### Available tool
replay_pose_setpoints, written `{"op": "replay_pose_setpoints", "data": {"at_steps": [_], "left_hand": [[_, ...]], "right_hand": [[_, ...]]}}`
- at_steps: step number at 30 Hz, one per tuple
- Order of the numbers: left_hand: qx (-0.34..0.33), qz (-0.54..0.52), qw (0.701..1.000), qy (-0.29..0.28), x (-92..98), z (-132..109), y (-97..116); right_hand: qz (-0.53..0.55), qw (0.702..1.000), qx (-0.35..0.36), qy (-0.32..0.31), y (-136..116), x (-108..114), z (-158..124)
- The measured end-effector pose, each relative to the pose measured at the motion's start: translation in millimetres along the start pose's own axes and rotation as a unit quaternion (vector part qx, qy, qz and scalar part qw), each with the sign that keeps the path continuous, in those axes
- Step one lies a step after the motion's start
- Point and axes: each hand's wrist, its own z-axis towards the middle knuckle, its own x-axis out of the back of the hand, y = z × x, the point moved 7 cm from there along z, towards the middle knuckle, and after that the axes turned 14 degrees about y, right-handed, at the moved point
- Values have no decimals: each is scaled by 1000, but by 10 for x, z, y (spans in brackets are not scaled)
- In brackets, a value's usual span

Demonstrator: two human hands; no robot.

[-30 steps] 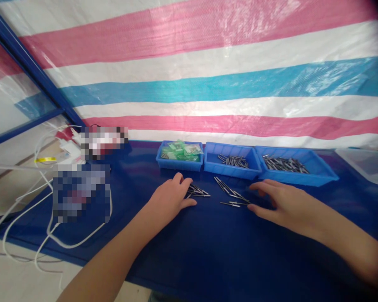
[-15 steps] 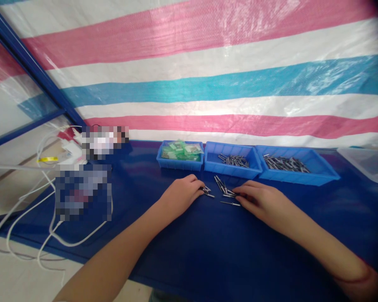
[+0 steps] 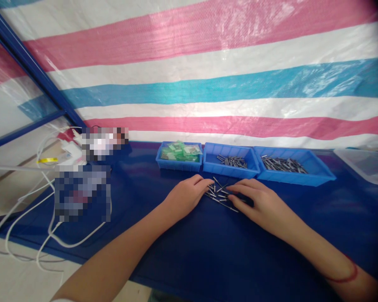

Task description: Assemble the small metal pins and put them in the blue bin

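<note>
Several silvery blind rivets [image 3: 220, 197] with thin pins lie in a loose pile on the blue tabletop. At the pile's left side is my left hand [image 3: 189, 193], its fingers curled and thumb laid over some rivets; their ends poke out beneath the thumb. My right hand [image 3: 255, 199] rests against the pile's right edge, thumb and fingers spread apart. Its fingertips touch or nearly touch rivets; none is visibly gripped. Behind the pile, a middle blue bin [image 3: 231, 170] and a right blue bin [image 3: 294, 178] both contain similar rivets.
A smaller blue bin [image 3: 179, 165] with green-tinted plastic packets stands left of the rivet bins. A clear plastic container [image 3: 363, 165] is at the far right. White cables [image 3: 78, 244] and blurred-out items crowd the left. A striped tarp [image 3: 189, 92] hangs behind the table.
My right hand has moved slightly left and its fingers have spread. Rivets that lay in separate groups are now pushed together between the hands. The left thumb reaches further over them.
</note>
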Motion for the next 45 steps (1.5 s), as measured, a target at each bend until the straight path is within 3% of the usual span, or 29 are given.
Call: {"op": "replay_pose_setpoints", "data": {"at_steps": [4,8,14,23,34,40,45], "left_hand": [[6,-103,992,75,151,33,139],[62,-209,968,123,191,18,201],[157,-261,940,152,144,-47,91],[203,-277,927,152,127,-55,141],[181,-303,924,144,120,-44,165],[154,-295,929,163,136,-56,153],[130,-268,945,135,125,-44,163]], "right_hand": [[49,998,-10,25,-104,7,-4],[139,989,-32,50,-174,-13,-11],[244,963,-109,27,-167,-55,-19],[270,954,-128,23,-241,-82,-27],[308,933,-187,15,-117,-166,-74],[319,921,-212,70,-8,-119,-81],[299,928,-188,116,-21,9,-77]]}}
